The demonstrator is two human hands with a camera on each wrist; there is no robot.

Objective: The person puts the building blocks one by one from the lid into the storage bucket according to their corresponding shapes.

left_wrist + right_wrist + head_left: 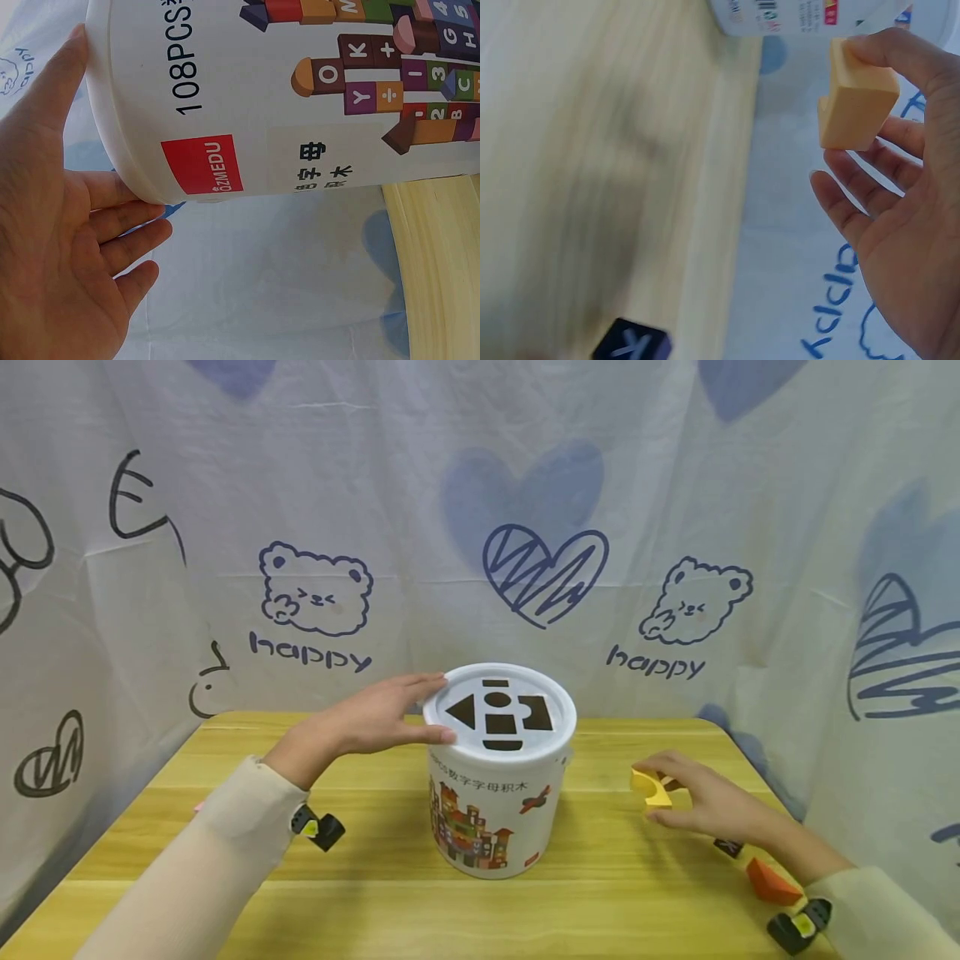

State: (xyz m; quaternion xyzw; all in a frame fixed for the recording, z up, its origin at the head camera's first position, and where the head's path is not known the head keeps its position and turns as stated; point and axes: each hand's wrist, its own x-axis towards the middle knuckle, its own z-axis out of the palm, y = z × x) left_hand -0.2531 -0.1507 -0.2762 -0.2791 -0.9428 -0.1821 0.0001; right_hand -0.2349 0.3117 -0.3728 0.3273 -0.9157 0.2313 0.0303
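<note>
From the head camera, the left hand (375, 718) is resting with straight fingers against the rim of the white shape-sorter lid (500, 710) on the block bucket (491, 810), which is standing between the two hands. The right hand (712, 806) is pinching a yellow arch block (651, 787) just above the counter (375, 877), well to the right of the bucket. An orange block (772, 883) and a dark letter block (729, 847) are lying beside the right wrist. The lid's cutouts are narrow, so a block brought in at the wrong angle is likely to jam or skid off. The wood-grain counter is sitting inside a white cloth backdrop (315, 610) printed with bears, hearts and "happy".

From the left wrist camera, the left hand (60, 247) is lying spread and flat along the bucket (300, 97) wall, thumb at the rim. That is only steadying; a hard push on the lid could tip or slide the bucket.

From the right wrist camera, the right hand (900, 225) is holding the yellow arch block (855, 97) by fingertips alone, the other fingers loose, so it could slip. The dark letter block (634, 345) is lying on the blurred counter (592, 150) below.
</note>
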